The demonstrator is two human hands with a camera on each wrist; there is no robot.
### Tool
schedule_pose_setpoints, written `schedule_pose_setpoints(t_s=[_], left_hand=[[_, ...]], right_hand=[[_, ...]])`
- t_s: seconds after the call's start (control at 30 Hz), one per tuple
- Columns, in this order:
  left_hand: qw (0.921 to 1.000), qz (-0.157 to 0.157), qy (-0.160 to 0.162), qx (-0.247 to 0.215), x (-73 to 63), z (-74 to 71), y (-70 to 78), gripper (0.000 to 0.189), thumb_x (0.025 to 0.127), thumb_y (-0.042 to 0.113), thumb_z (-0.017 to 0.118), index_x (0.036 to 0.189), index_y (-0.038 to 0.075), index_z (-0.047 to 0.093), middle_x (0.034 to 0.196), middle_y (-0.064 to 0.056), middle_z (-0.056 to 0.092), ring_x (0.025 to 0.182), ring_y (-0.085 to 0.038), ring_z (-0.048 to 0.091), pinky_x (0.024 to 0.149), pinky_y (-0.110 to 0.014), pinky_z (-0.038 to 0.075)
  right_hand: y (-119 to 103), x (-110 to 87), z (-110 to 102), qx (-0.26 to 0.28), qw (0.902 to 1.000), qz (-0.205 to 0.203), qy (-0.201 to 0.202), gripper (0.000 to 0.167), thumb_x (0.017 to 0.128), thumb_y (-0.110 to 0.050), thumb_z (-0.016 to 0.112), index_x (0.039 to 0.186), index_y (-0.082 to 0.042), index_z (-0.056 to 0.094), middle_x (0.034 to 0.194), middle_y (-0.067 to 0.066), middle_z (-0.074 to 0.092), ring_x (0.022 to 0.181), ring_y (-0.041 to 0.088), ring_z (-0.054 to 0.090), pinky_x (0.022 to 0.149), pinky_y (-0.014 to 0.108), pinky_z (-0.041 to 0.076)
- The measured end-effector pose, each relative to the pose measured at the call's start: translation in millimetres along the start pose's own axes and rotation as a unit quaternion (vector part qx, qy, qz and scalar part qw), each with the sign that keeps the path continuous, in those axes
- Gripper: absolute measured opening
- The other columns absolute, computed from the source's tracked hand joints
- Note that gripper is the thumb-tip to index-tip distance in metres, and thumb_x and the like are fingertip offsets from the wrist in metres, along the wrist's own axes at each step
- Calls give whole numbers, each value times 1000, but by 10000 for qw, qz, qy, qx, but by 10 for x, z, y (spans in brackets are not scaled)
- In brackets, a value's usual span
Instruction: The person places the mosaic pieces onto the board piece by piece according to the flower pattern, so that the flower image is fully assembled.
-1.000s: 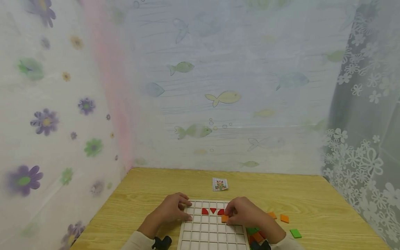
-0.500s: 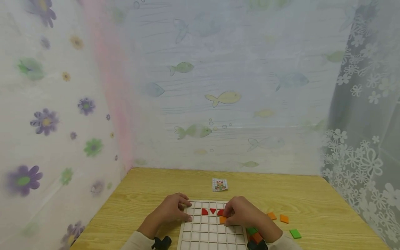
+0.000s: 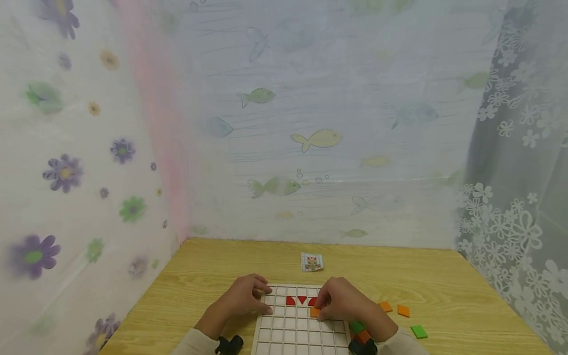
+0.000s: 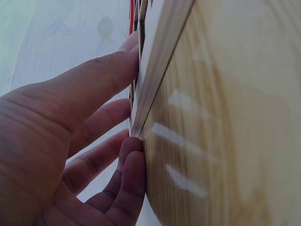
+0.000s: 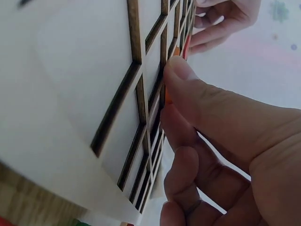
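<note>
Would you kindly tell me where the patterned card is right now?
In the head view, the card lies on the table, slightly right of centre, beyond the grid board.

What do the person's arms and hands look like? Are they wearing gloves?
No gloves! The left hand and right hand are bare. The arms have plain, cream-coloured sleeves, and a chunky black gadget shows beside each one.

Cream left sleeve (image 3: 195, 343), matching right sleeve (image 3: 403, 343); stubby black left wrist device (image 3: 230, 345), black right wrist device (image 3: 363, 347).
</note>
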State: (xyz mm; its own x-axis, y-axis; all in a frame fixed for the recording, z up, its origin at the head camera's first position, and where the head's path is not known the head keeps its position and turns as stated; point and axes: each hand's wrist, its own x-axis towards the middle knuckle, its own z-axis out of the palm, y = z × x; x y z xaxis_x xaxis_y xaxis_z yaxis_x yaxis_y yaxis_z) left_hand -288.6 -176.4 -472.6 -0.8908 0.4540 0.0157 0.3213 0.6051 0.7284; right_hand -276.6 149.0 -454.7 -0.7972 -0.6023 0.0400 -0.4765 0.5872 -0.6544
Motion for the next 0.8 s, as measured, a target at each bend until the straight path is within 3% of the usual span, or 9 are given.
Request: schedule_pose_setpoints(t_s=[0.3,0.8], left_hand=[[10000,38,6,5,8,-1,-1,46,79,29,92,119,12,78,140,-11,61,113,-31,67,92,-50,59],[9999,81,52,75,-12,4,4,46,78,29,93,118,12,79,139,-10,61,113,-31,67,91,-49,59]], right_hand=[[7,7,3,314,9994,142,-40,11,79,-15,90,86,-15,82,81,-9,74,71,8,65,64,25,56],[8,3,24,241,9996,147,-13,12,79,-15,90,87,-15,81,79,-9,72,70,8,63,63,24,55]])
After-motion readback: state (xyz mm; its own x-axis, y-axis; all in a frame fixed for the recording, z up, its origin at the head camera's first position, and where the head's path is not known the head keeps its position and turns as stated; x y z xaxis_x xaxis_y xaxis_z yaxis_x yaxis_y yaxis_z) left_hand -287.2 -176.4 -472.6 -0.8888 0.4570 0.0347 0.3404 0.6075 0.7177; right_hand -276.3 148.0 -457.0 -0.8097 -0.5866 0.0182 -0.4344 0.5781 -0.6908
